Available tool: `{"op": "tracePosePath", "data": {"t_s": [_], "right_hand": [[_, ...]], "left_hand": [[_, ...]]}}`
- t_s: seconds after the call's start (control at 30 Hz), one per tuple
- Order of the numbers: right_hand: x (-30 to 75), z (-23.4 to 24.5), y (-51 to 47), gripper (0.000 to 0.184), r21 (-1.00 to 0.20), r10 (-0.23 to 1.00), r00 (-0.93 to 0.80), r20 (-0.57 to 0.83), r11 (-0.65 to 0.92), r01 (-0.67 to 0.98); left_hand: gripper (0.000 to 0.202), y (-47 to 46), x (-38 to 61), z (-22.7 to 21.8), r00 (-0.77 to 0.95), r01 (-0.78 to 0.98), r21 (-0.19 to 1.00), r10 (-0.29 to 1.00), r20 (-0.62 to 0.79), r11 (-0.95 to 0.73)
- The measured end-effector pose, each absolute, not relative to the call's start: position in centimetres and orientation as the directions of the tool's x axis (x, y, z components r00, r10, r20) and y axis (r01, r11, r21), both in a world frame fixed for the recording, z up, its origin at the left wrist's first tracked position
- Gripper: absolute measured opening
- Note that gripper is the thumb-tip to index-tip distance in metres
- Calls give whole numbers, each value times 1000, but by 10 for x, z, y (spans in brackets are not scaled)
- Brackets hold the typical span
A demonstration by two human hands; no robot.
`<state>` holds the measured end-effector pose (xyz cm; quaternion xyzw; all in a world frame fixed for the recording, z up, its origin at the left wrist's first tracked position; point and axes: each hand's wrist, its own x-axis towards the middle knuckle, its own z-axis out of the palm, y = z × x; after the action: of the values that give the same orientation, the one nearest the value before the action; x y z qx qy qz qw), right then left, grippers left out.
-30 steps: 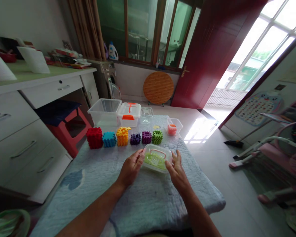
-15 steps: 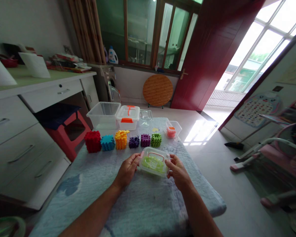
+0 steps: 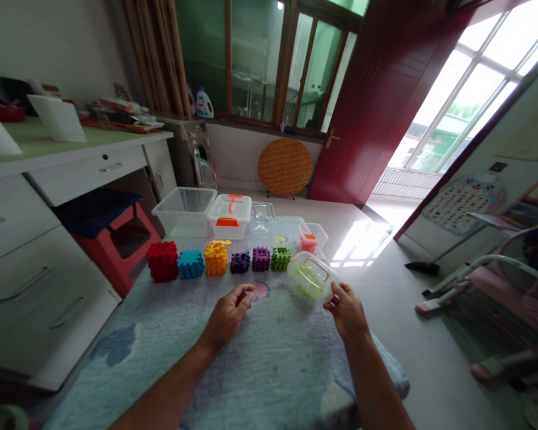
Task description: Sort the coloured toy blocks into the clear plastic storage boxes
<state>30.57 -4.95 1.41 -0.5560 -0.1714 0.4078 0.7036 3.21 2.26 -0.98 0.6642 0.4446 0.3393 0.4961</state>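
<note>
My right hand (image 3: 349, 307) grips the right edge of a clear plastic container (image 3: 310, 278) with light green pieces inside. The container is tilted, in front of the green cube. My left hand (image 3: 228, 316) hovers over the cloth, fingers curled together with nothing in them. Beyond my hands stands a row of interlocking foam-like cubes: a red cube (image 3: 162, 261), a blue cube (image 3: 190, 263), a yellow cube (image 3: 216, 258), a dark purple cube (image 3: 240, 261), a purple cube (image 3: 260, 259) and a green cube (image 3: 280, 259).
Behind the row stand an open clear bin (image 3: 186, 212), a lidded box with orange clasps (image 3: 229, 216) and a clear lid or tray (image 3: 263, 215). A small container with orange-red pieces (image 3: 309, 242) sits at the right. A pale blue cloth (image 3: 251, 370) covers the table.
My left hand has let go of the container and is apart from it. My right hand has carried the container to the right, turning and tilting it.
</note>
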Motion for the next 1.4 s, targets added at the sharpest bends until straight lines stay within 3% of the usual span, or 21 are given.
{"op": "tracePosePath", "data": {"t_s": [0.23,0.4,0.47,0.57,0.67,0.77,0.83,0.93,1.23,1.4], "right_hand": [[317,12,-22,48,-910,598,772,-214,164,-380],[315,-3,-13,50,-925,636,753,-168,163,-344],[320,-8,-14,51,-960,642,754,-141,98,-263],[331,-9,-18,53,-997,501,866,-9,-66,28],[340,1,-16,49,-870,448,825,345,-178,461],[339,18,-3,40,-608,580,640,505,-287,740],[336,26,9,33,-473,649,601,466,-390,790],[336,29,25,25,-384,683,596,422,-462,800],[352,12,36,25,-369,685,454,570,-279,886],[352,16,40,25,-305,732,419,537,-295,906]], "left_hand": [[42,24,33,-12,380,257,956,924,37,-144],[40,23,33,-12,395,262,953,918,40,-154],[39,23,33,-13,402,259,953,915,40,-155],[39,23,33,-14,406,255,955,913,35,-150],[39,24,34,-16,411,254,955,911,35,-151],[38,24,34,-16,410,246,957,911,42,-155],[38,23,34,-15,405,235,960,913,44,-151],[39,22,34,-12,405,227,964,914,33,-135],[37,21,33,-12,418,247,957,908,33,-149],[36,21,33,-10,410,235,961,911,36,-144]]}}
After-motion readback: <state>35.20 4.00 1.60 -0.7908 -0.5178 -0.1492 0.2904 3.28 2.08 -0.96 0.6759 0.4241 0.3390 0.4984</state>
